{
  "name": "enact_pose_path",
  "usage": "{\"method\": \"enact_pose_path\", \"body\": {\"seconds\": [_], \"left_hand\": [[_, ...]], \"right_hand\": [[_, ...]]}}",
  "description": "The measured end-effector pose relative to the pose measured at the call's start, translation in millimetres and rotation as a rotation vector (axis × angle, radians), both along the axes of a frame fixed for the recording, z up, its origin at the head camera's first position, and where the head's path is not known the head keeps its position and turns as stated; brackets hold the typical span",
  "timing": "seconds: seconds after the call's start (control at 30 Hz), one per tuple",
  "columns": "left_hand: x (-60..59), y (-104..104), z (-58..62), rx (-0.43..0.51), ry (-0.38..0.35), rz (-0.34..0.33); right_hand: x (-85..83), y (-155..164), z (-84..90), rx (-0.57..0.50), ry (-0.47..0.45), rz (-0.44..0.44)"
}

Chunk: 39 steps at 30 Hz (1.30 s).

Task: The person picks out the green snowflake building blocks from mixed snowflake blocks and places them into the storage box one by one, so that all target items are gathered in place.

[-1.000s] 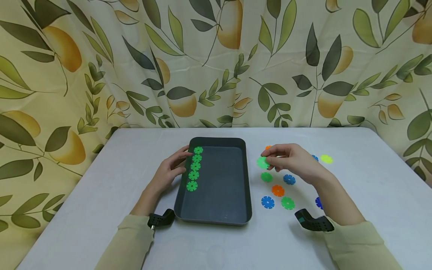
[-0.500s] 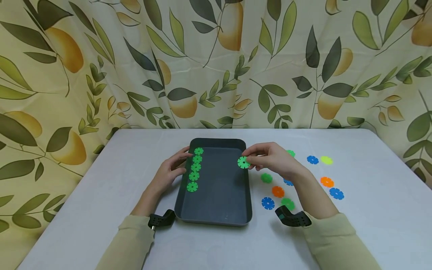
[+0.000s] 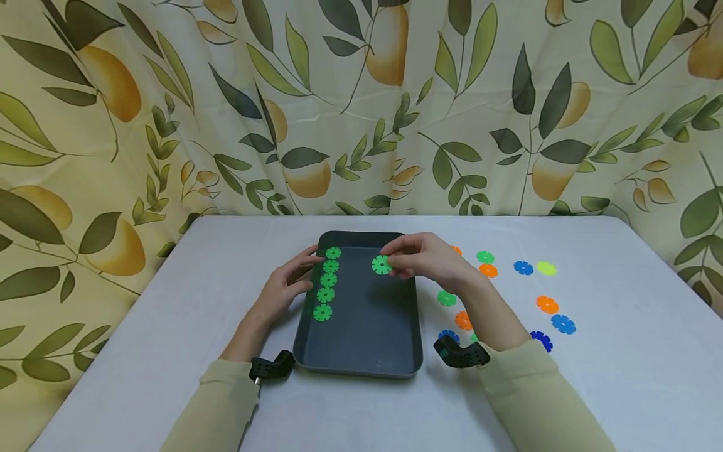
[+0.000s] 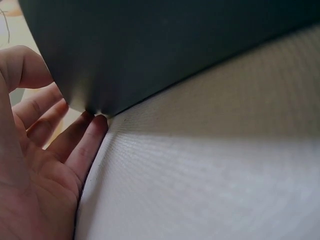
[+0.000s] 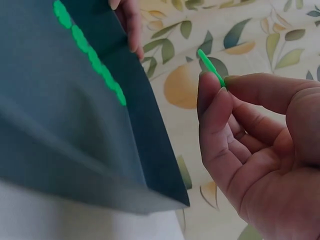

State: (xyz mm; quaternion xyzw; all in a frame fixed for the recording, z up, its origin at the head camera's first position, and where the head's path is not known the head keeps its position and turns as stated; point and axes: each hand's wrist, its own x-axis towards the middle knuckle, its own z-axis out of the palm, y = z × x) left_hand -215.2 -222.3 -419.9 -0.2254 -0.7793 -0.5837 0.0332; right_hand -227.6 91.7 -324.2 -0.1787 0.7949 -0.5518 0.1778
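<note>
At frame centre, the right hand pinches a green disc above the dark tray; the left hand, fingers relaxed, touches the tray's left wall.

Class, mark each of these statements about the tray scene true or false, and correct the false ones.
1. The right hand pinches a green disc above the tray. True.
2. Five green discs lie in a row along the tray's left side. True.
3. The left hand holds a blue disc. False: it rests against the tray's left edge, holding nothing.
4. Orange discs lie inside the tray. False: the orange discs lie on the table, right of the tray.
</note>
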Motion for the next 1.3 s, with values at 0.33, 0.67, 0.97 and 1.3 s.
{"method": "enact_pose_path", "body": {"seconds": [0.33, 0.67, 0.97, 1.3], "left_hand": [[0.8, 1, 0.9, 0.025, -0.013, -0.001], [2.6, 2, 0.3, 0.027, -0.022, 0.003], [1.3, 0, 2.5, 0.010, -0.017, 0.014], [0.3, 0, 0.9, 0.018, -0.014, 0.000]], "right_hand": [[-17.1, -26, 6.8, -0.038, 0.018, -0.007], [-28.9, -47, 0.1, -0.094, -0.042, -0.050], [-40.1, -56, -8.5, -0.147, -0.085, -0.086], [-51.9, -66, -23.0, -0.195, -0.148, -0.144]]}}
